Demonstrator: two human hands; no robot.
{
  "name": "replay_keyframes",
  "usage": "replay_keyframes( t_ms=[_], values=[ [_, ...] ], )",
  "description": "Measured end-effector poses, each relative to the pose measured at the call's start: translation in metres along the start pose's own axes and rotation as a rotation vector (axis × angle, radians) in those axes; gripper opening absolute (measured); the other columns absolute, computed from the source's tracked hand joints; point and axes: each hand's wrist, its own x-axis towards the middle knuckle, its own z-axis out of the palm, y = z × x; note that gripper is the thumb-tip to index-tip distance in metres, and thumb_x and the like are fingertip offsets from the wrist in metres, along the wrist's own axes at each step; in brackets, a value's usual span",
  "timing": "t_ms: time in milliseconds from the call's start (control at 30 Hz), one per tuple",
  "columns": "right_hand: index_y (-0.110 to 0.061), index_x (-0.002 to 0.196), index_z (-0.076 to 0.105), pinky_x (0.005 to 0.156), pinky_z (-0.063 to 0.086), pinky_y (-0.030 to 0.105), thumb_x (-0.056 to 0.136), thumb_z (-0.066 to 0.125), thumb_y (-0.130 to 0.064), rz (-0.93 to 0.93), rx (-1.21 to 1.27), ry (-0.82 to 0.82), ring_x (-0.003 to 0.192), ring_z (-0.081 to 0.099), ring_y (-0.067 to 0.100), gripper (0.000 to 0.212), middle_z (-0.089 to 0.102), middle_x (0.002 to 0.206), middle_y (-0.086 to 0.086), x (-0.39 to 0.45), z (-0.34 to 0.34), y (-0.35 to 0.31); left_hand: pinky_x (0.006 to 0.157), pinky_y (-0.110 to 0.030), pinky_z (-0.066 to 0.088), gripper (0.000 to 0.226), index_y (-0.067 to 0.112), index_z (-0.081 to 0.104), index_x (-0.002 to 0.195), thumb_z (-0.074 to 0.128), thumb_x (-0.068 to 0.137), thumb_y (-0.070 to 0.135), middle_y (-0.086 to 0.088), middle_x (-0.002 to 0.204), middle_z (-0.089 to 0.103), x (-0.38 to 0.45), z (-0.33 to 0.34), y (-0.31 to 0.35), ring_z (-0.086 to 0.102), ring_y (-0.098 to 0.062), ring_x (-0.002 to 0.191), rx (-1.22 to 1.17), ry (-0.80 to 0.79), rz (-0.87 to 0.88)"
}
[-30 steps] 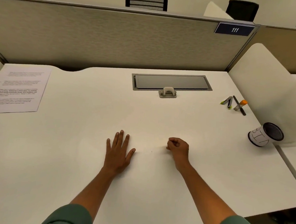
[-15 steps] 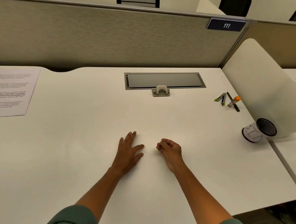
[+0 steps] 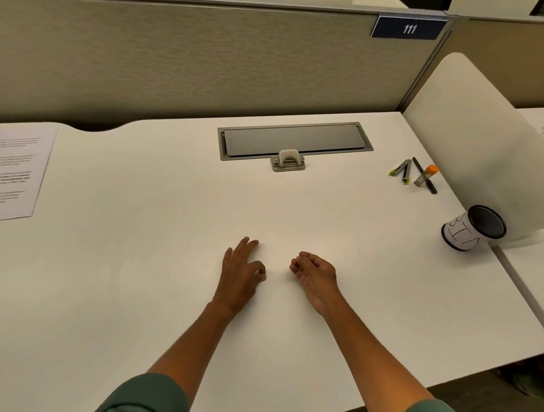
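Observation:
Both of my hands lie on the white desk [image 3: 135, 261], near its middle and close together. My left hand [image 3: 240, 272] rests palm down; its outer fingers are straight and the index finger bends toward the thumb. My right hand [image 3: 317, 276] is turned palm inward, with its fingers loosely curled. Neither hand holds anything that I can see. Green sleeves cover both upper arms at the bottom edge.
A black mesh pen cup [image 3: 472, 229] wrapped in white paper lies on its side at the right. Beyond it lie two green-tipped markers [image 3: 403, 173], a black pen [image 3: 431, 187] and an orange-capped tube [image 3: 426, 176]. A printed sheet [image 3: 11, 173] lies far left, a grey cable hatch [image 3: 294, 142] at the back, and a white divider [image 3: 476, 137] on the right.
My right hand has loosened from a fist and turned palm inward. My left hand has slid right toward it, its index finger bending to the thumb. The view has shifted slightly right.

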Motion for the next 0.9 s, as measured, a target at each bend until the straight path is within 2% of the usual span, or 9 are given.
replay_keyframes(
  t_ms=[400,533,700,900],
  values=[
    [0.003,0.095,0.064,0.068,0.059,0.027,0.087,0.062,0.007,-0.032,0.058,-0.017,0.074,0.066,0.021,0.009,0.065,0.078,0.012,-0.003,-0.007,-0.007,0.12,-0.054,0.006,0.017,0.005,0.054,0.085,0.043,0.091,-0.007,-0.015,0.15,0.037,-0.005,0.01,0.002,0.01,-0.029,0.15,0.103,0.026,0.087],
    [0.003,0.094,0.064,0.068,0.059,0.027,0.086,0.063,0.007,-0.03,0.077,-0.008,0.075,0.066,0.022,0.009,0.065,0.079,0.013,-0.004,-0.016,-0.007,0.121,-0.048,0.002,0.02,0.009,0.052,0.084,0.043,0.089,-0.009,-0.013,0.148,0.04,-0.005,0.003,-0.011,0.01,-0.024,0.15,-0.03,0.08,-0.017],
    [0.003,0.095,0.064,0.067,0.059,0.028,0.087,0.063,0.006,-0.024,0.114,0.017,0.075,0.066,0.023,0.009,0.065,0.08,0.013,-0.003,-0.026,-0.009,0.122,-0.044,0.001,0.021,0.014,0.049,0.086,0.038,0.097,-0.001,-0.007,0.145,0.043,-0.001,-0.018,-0.03,0.011,-0.017,0.15,-0.146,0.144,-0.129],
    [0.003,0.093,0.064,0.065,0.059,0.027,0.086,0.063,0.007,-0.03,0.17,0.02,0.072,0.066,0.022,0.008,0.064,0.079,0.013,-0.003,-0.027,-0.023,0.118,-0.053,0.011,0.021,0.015,0.045,0.089,0.035,0.1,0.001,-0.008,0.134,0.047,0.02,-0.028,-0.01,0.018,-0.026,0.147,-0.243,0.168,-0.163]
  ],
)
